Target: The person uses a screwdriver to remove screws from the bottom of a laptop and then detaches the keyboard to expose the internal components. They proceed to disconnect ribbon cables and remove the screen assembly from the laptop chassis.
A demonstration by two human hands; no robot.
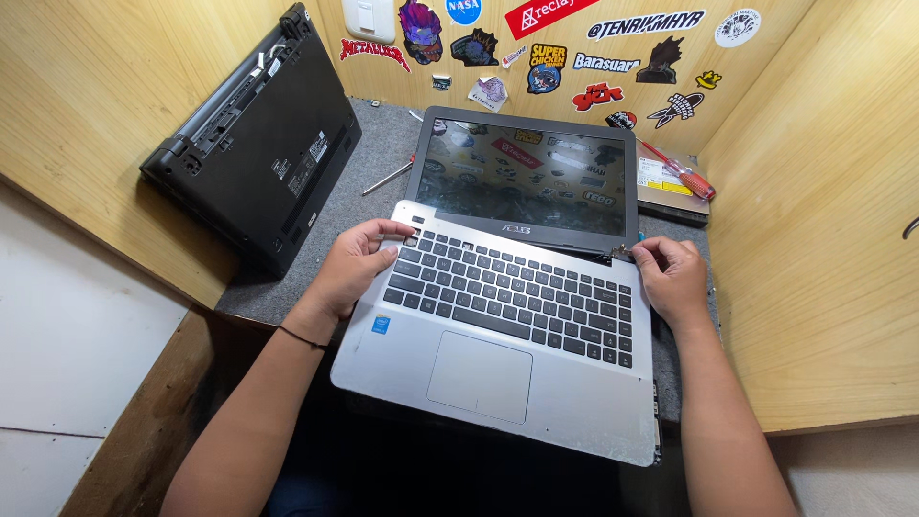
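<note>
Laptop on grey mat — wooden booth walls.

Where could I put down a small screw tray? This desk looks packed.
Bare grey mat lies between the black laptop leaning on the left wall and the open laptop's screen. The right back corner is crowded: disc drive, red screwdriver.
</note>
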